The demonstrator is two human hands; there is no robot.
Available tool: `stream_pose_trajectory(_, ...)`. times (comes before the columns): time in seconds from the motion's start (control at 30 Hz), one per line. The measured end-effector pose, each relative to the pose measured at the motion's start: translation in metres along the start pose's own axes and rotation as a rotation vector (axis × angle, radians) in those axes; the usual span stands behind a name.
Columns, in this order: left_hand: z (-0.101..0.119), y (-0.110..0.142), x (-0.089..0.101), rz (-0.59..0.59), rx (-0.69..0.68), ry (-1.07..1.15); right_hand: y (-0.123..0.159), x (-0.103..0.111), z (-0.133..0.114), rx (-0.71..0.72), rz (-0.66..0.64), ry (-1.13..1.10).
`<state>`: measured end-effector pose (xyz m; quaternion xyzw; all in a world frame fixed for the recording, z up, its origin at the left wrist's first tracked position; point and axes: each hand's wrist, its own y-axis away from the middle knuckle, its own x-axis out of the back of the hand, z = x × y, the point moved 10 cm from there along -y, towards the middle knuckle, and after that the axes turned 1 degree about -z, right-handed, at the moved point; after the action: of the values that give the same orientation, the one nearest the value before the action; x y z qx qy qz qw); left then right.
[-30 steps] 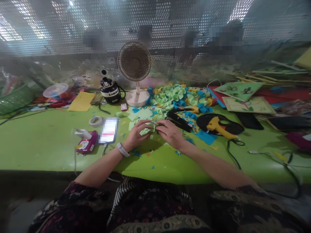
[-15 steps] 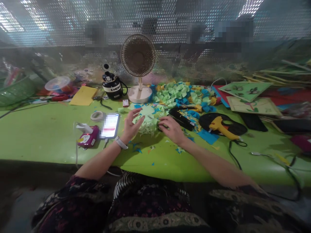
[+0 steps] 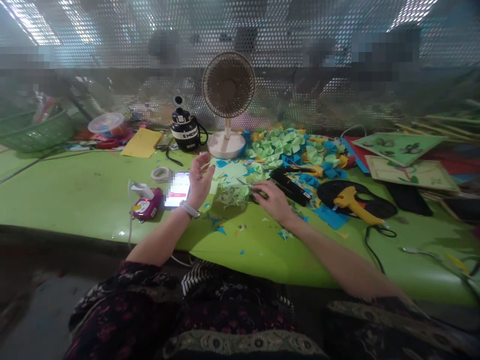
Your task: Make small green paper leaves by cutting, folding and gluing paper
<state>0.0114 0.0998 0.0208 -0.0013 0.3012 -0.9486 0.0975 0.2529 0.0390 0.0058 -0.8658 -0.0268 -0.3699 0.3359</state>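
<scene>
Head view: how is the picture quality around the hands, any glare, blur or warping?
Head view: left hand and right hand fairly sharp; green paper piece soft; phone screen pixelated; green table edge bowed by the lens; backlit mesh glares above.

Mug lettering: we read white letters, roughly "NCR", on the black mug [image 3: 186, 135], at 9 o'clock from the fan base.
Phone screen: blurred, we read nothing.

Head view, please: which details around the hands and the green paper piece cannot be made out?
- Phone screen: blurred out.
- Right hand fingertips: blurry, so any grip on the green paper piece is uncertain.
- Left hand: raised, palm hidden.
- Figures behind the mesh: blurred out.
</scene>
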Motion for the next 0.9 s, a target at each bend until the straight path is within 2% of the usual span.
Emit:
stream_pose_trajectory(0.1, -0.004, -0.007, 0.007, 0.035, 0.020, -0.070, -0.001, 0.004, 0.001, -0.019, 0.011, 0.000)
stream_pose_trajectory(0.17, -0.008, -0.011, 0.007, -0.013, 0.061, -0.212, -0.003, 0.008, -0.001, -0.026, 0.022, -0.003)
stream_pose_trajectory(0.23, -0.014, -0.013, -0.001, -0.169, 0.100, -0.451, -0.005, 0.016, -0.005, -0.028, 0.042, -0.005)
stream_pose_trajectory(0.3, -0.020, -0.009, -0.013, -0.389, 0.092, -0.724, -0.009, 0.028, -0.006, -0.037, 0.071, 0.014)
stream_pose_trajectory(0.37, -0.030, -0.001, -0.018, -0.571, 0.128, -0.893, -0.014, 0.041, 0.001, -0.094, 0.079, 0.070)
stream_pose_trajectory(0.43, -0.039, 0.006, -0.020, -0.703, 0.176, -0.981, -0.017, 0.045, 0.016, -0.204, -0.001, 0.162)
stream_pose_trajectory(0.5, -0.042, 0.011, -0.022, -0.783, 0.190, -1.032, -0.015, 0.038, 0.029, -0.305, -0.159, 0.266)
stream_pose_trajectory(0.6, -0.043, 0.013, -0.023, -0.831, 0.227, -1.035, -0.006, 0.017, 0.039, -0.396, -0.380, 0.402)
stream_pose_trajectory(0.67, -0.042, 0.012, -0.023, -0.824, 0.229, -1.033, -0.001, 0.004, 0.038, -0.419, -0.460, 0.465)
stream_pose_trajectory(0.77, -0.042, 0.009, -0.020, -0.792, 0.238, -1.055, 0.001, -0.002, 0.036, -0.435, -0.488, 0.552)
stream_pose_trajectory(0.9, -0.049, 0.011, -0.018, -0.802, 0.269, -1.040, 0.002, 0.004, 0.037, -0.438, -0.496, 0.648)
